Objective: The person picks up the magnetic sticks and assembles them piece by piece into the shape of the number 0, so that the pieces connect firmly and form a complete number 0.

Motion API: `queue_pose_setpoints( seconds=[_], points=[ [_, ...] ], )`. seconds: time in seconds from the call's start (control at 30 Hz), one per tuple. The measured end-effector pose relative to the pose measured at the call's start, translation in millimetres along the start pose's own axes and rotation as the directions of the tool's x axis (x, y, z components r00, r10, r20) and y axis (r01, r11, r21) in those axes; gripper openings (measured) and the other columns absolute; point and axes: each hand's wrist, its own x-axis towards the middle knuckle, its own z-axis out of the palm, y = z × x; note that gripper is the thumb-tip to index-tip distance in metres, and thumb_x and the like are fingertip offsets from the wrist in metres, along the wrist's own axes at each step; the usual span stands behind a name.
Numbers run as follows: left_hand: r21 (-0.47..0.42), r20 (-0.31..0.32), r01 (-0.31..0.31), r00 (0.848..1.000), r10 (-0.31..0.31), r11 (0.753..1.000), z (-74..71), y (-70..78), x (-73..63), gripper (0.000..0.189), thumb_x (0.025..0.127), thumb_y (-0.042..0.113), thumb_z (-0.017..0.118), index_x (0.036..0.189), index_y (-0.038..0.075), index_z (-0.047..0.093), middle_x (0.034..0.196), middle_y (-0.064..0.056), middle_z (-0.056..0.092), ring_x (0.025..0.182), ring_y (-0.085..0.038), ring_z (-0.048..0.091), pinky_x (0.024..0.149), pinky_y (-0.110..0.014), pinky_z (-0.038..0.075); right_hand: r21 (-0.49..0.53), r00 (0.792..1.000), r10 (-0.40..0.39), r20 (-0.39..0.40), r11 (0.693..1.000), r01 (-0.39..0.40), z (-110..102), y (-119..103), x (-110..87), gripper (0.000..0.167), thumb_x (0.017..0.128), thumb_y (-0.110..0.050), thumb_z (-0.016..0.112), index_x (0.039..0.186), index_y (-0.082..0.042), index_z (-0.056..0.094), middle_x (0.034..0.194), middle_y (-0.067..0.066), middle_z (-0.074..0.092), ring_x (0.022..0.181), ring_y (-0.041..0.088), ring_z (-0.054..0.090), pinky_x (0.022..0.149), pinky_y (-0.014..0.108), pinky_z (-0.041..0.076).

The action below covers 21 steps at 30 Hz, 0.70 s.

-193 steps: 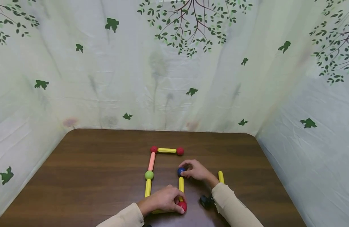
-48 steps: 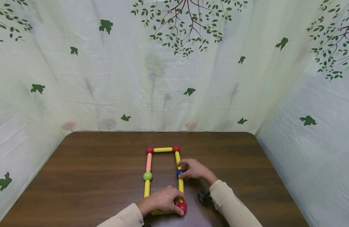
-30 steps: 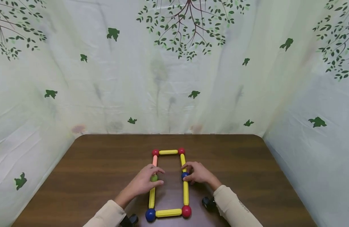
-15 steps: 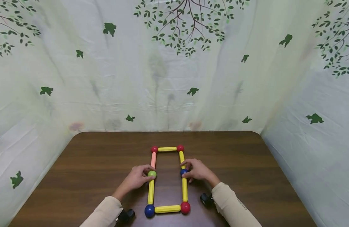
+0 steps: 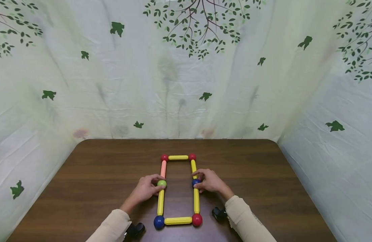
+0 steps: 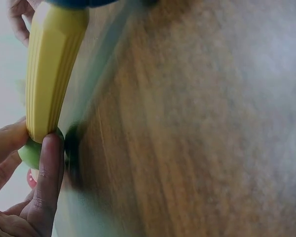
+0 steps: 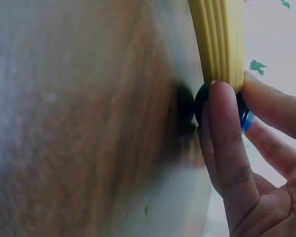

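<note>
Toy rods and balls form a closed rectangle on the table. My left hand holds the green ball midway along the left side, between a pink rod and a yellow rod. Opposite it, my right hand grips a blue ball between two yellow rods. Red balls mark both far corners; the near corners are a larger blue ball and a red ball. In the left wrist view, fingers and thumb pinch the green ball; the right wrist view shows fingers around the dark blue ball.
The brown wooden table extends on both sides of the rectangle. A pale curtain printed with leaves hangs behind and at the sides. Black wrist devices sit under both sleeves.
A yellow rod, earlier lying by my right forearm, now joins the right-hand blue ball to the far red ball. My left hand has moved from the near red ball to the green ball.
</note>
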Motion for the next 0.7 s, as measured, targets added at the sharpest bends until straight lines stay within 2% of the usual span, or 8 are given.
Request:
queue_pose_setpoints(
  seconds=[0.3,0.43,0.7],
  points=[
    [0.004,0.005,0.033,0.999,-0.033,0.999,0.3,3.3,0.1,0.027,0.084,0.012,0.074,0.109,0.010,0.068,0.097,-0.009,0.066,0.064,-0.015,0.060,0.061,-0.030,0.054,0.010,1.000,-0.006,-0.015,1.000,0.006,0.7,1.4,-1.1,0.041,0.082,0.000,0.074,0.120,0.002,0.061,0.085,0.010,0.054,0.056,0.016,0.061,0.055,0.032,0.055],
    [-0.004,0.006,0.022,1.000,-0.022,1.000,0.5,2.3,1.5,0.026,0.085,0.012,0.074,0.110,0.009,0.067,0.099,-0.010,0.066,0.065,-0.015,0.061,0.061,-0.030,0.055,0.006,1.000,-0.006,-0.029,1.000,0.006,1.5,1.6,-2.0,0.041,0.082,0.000,0.074,0.121,0.002,0.061,0.085,0.010,0.054,0.056,0.016,0.061,0.055,0.032,0.055],
    [-0.024,-0.006,0.032,0.999,-0.032,0.999,1.4,2.0,8.2,0.026,0.085,0.011,0.073,0.111,0.010,0.067,0.099,-0.009,0.065,0.065,-0.015,0.061,0.062,-0.030,0.055,0.011,0.995,0.038,-0.088,0.999,-0.037,4.9,4.3,2.9,0.048,0.080,0.000,0.075,0.126,-0.002,0.061,0.092,0.011,0.056,0.058,0.015,0.061,0.057,0.029,0.055]
  ],
)
